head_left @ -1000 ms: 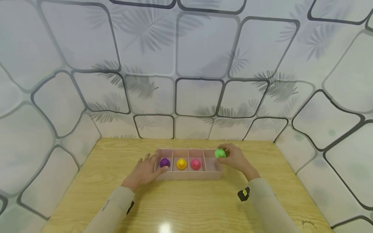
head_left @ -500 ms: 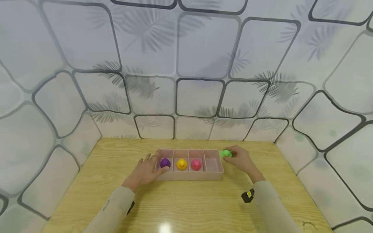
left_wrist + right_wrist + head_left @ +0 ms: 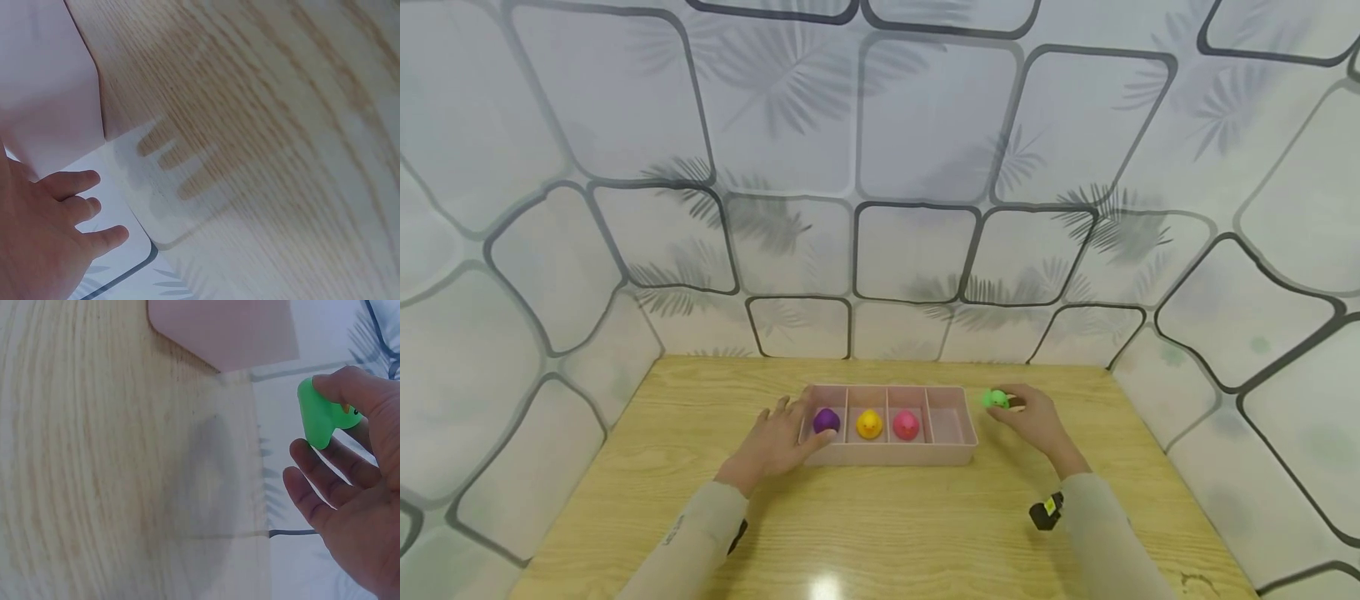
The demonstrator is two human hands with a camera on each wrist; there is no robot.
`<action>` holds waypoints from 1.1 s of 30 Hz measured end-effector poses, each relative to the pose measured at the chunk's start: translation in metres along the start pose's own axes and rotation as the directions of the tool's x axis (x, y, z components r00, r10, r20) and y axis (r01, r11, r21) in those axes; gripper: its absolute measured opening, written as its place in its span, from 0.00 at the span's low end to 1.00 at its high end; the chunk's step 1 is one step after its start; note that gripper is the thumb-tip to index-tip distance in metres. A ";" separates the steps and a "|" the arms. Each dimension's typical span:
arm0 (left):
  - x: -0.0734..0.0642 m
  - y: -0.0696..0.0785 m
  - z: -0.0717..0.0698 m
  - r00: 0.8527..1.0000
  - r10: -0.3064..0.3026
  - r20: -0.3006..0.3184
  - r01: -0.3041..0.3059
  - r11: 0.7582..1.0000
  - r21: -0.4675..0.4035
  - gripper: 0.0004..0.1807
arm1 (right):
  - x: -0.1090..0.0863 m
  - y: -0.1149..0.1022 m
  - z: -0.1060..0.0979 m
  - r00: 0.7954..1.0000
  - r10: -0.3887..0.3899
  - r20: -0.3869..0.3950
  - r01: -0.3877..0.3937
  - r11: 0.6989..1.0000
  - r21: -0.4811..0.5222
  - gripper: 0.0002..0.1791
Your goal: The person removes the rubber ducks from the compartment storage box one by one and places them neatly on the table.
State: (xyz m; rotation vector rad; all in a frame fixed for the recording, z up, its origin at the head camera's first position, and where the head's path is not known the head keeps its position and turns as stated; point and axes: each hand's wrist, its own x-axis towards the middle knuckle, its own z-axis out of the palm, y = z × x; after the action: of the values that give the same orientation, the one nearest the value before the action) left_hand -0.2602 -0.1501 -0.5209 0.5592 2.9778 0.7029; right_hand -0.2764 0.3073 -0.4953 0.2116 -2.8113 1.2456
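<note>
A pink box (image 3: 887, 454) with a row of compartments stands on the table. From left to right it holds a purple toy (image 3: 826, 421), a yellow rubber duck (image 3: 868, 424) and a pink rubber duck (image 3: 906, 425); the right-end compartment is bare. My left hand (image 3: 769, 446) rests spread at the box's left end, its thumb over the front rim and index finger at the back corner. In the left wrist view its other fingers (image 3: 103, 240) extend loosely past the box. Right of the box, my right hand (image 3: 1033, 421) pinches a green rubber duck (image 3: 319, 415) above the table.
The wooden table (image 3: 880, 525) has bare surface in front of the box and to both sides. A patterned curtain-like wall (image 3: 910, 250) rises along the back and both sides. A small black device (image 3: 1047, 511) sits at the right wrist.
My right hand has carried the green duck rightward, from over the box's right-end compartment to beyond its right wall. The left hand and the box have stayed in place.
</note>
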 end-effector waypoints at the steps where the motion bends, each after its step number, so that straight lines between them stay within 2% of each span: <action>1: 0.000 0.000 0.000 1.000 0.000 -0.001 0.000 1.000 0.001 0.53 | 0.000 0.002 0.000 1.000 0.003 -0.002 -0.003 1.000 -0.003 0.30; 13: 0.000 0.001 -0.001 1.000 0.001 0.005 -0.001 1.000 0.004 0.54 | -0.006 0.019 0.008 0.998 0.062 0.016 -0.061 0.996 -0.059 0.28; 23: -0.001 0.003 -0.002 1.000 -0.001 0.005 0.001 1.000 -0.013 0.54 | -0.006 0.027 0.017 0.999 0.038 0.002 -0.038 0.991 -0.127 0.25; 33: 0.001 -0.001 0.002 0.999 0.021 -0.028 -0.021 1.000 0.005 0.55 | -0.006 0.038 0.023 0.996 0.082 0.018 -0.080 0.990 -0.113 0.25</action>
State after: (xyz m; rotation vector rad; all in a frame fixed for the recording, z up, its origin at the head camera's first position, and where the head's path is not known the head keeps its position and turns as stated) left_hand -0.2611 -0.1491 -0.5233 0.5860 3.0044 0.7110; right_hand -0.2763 0.3159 -0.5394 0.1072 -2.9258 1.1015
